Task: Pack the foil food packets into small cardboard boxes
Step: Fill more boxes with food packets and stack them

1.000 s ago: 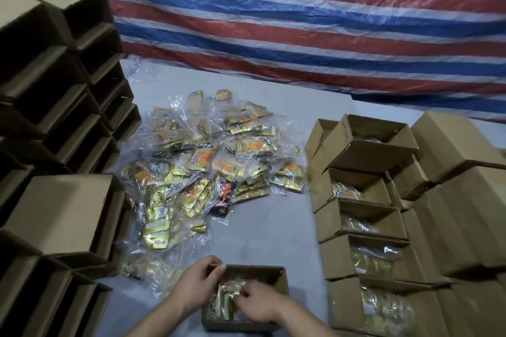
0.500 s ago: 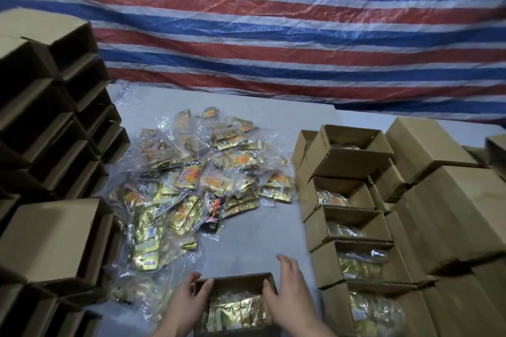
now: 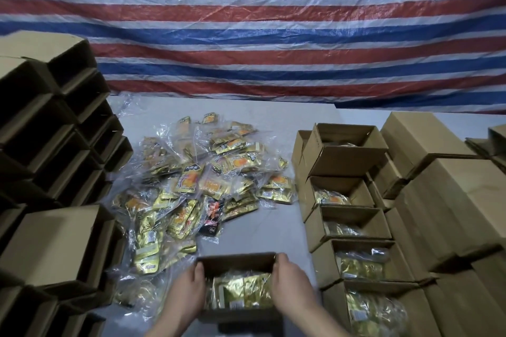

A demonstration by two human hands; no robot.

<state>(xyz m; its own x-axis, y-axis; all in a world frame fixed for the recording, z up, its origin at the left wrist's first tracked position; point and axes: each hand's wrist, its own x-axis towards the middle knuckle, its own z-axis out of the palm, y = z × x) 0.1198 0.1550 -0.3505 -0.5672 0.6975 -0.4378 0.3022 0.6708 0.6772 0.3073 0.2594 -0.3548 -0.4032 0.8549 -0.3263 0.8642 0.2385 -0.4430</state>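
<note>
While both hands clasp it from either side, the small cardboard box sits on the grey table right at the near edge; the left hand grips its left wall, fingers curled over the rim; the right hand grips the right wall the same way; gold foil packets fill the inside (shiny, crumpled); a loose heap of packets lies beyond; filled boxes line up to the right, empty boxes stack on the left.
</note>
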